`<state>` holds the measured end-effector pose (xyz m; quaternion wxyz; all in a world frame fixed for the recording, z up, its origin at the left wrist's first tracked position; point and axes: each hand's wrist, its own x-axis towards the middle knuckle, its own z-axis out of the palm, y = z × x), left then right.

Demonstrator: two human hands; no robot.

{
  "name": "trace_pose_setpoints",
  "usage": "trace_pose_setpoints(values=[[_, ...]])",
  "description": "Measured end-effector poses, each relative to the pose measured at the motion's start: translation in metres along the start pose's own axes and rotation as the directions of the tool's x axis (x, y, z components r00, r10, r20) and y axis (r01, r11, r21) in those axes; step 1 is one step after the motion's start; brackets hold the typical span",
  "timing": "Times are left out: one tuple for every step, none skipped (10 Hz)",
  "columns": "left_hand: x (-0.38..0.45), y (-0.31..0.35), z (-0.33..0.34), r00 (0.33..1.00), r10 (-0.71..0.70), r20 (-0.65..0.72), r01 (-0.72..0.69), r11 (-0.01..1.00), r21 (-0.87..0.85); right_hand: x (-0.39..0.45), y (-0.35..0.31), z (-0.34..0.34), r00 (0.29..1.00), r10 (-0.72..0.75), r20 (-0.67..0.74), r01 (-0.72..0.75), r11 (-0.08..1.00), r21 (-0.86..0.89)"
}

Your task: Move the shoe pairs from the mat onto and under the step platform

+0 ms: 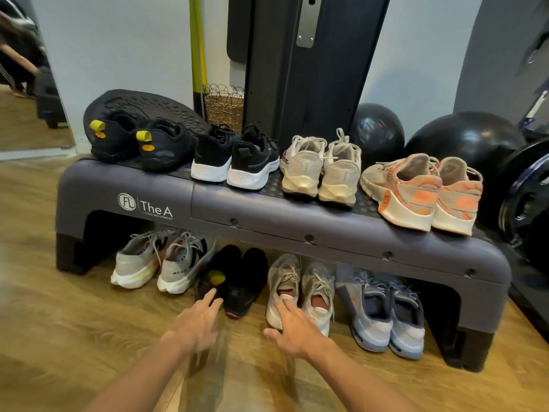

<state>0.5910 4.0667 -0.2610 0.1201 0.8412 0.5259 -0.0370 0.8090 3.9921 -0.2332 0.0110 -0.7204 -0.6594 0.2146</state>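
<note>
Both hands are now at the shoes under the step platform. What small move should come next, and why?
Probably a gentle push of the black pair and the grey pair further under the step platform. The left hand touches the black pair, the right hand rests on the grey pair, and both pairs' front ends lie outside the platform's edge.

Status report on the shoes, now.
Left hand open, fingers on black pair. Right hand open on grey-white pair. Step platform: four pairs on top, four under. Nothing blocking.

Four shoe pairs (pixel 320 171) on the step platform (pixel 267 215), four pairs beneath (pixel 300 289) (heels outward), exercise balls (pixel 463 138) behind right
</note>
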Motion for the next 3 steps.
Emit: trace_pose_setpoints(values=[[-0.003,0.001,0.000,1.000,0.009,-0.009,-0.009,1.000,0.003,-0.001,0.002,-0.001,1.000,0.009,-0.004,-0.009,1.000,0.024],[-0.007,0.007,-0.010,1.000,-0.018,-0.014,0.017,0.995,-0.097,0.000,0.000,-0.010,0.998,0.033,-0.047,-0.031,0.999,0.041],[-0.008,0.010,-0.020,0.996,-0.072,-0.047,0.063,0.982,-0.178,0.006,-0.002,-0.018,0.996,0.023,-0.091,-0.017,0.998,0.061]])
